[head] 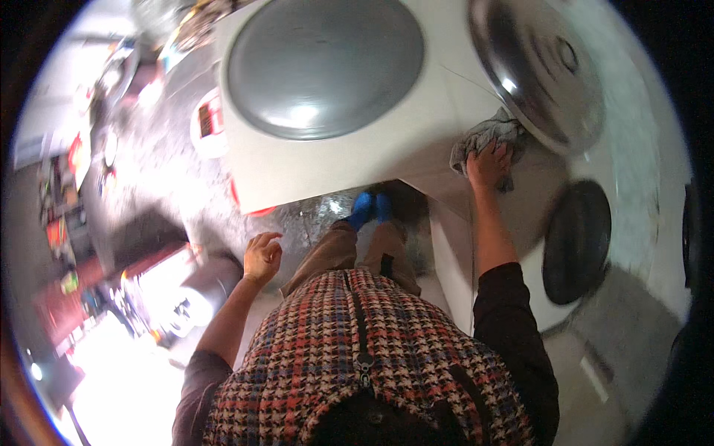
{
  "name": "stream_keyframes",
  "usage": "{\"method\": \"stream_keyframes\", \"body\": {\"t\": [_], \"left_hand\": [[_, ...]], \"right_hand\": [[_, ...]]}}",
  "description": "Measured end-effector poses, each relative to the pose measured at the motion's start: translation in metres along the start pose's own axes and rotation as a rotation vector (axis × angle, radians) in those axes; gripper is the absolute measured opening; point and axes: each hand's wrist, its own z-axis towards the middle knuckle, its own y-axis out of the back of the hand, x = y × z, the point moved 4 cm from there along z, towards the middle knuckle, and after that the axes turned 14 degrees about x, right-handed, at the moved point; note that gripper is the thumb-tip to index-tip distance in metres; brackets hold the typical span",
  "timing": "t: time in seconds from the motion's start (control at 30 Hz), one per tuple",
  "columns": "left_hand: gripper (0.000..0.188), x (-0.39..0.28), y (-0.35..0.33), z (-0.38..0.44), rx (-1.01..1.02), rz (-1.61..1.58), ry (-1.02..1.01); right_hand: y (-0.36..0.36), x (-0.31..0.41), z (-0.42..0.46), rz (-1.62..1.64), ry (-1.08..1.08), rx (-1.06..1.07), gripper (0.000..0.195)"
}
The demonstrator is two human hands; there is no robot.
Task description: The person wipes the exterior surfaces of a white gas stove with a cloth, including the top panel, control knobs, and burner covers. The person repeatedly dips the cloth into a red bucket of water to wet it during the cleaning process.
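Note:
My right hand presses a crumpled grey cloth onto the pale tiled counter, near its inner corner. Just beyond the cloth, a large round metal lid with a ring handle stands tilted at the back of the counter. A broad, dark grey domed lid or pan covers much of the counter ahead of me. My left hand hangs in the air to the left of my legs, fingers slightly curled, with nothing in it.
Along the right part of the counter is a dark round lid or pan. Below the counter's left edge, partly hidden, is a white and red container. Wet-looking concrete floor lies around my blue shoes. Bright glare washes out the lower left.

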Motion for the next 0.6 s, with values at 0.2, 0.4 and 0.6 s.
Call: {"method": "stream_keyframes", "body": {"t": [0.2, 0.4, 0.6], "left_hand": [[0.003, 0.033, -0.030, -0.149, -0.240, -0.086, 0.479], [0.014, 0.019, -0.077, -0.256, -0.330, -0.275, 0.873], [0.019, 0.064, -0.153, -0.338, -0.342, -0.477, 1.121]], "right_hand": [[0.003, 0.197, -0.031, -0.004, 0.455, -0.036, 0.077], [-0.007, 0.238, -0.109, -0.122, 0.506, 0.074, 0.082], [-0.031, 0.258, -0.124, -0.098, 0.201, 0.211, 0.081]]}}
